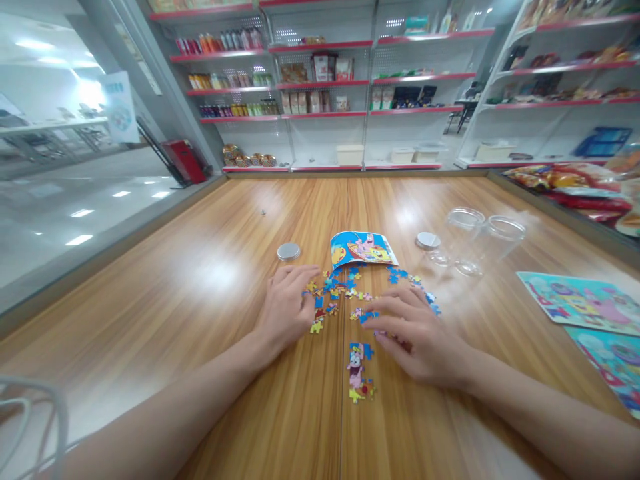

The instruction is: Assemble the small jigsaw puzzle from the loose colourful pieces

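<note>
Several small loose puzzle pieces (350, 290) lie scattered on the wooden table (200, 280) in front of me. My left hand (287, 303) rests flat at the left edge of the scatter, fingers spread over a few pieces. My right hand (413, 330) lies flat on the right side, fingers stretched toward the pieces. A small joined cluster of pieces (359, 370) sits near me between my forearms. A cartoon reference picture (363, 248) lies just beyond the scatter.
Two clear plastic jars (467, 243) lie on their sides at the right, with a metal lid (427, 240) beside them and another lid (289, 251) at the left. Puzzle boards (580, 303) lie at the right edge. Snack bags (575, 183) and shop shelves stand behind.
</note>
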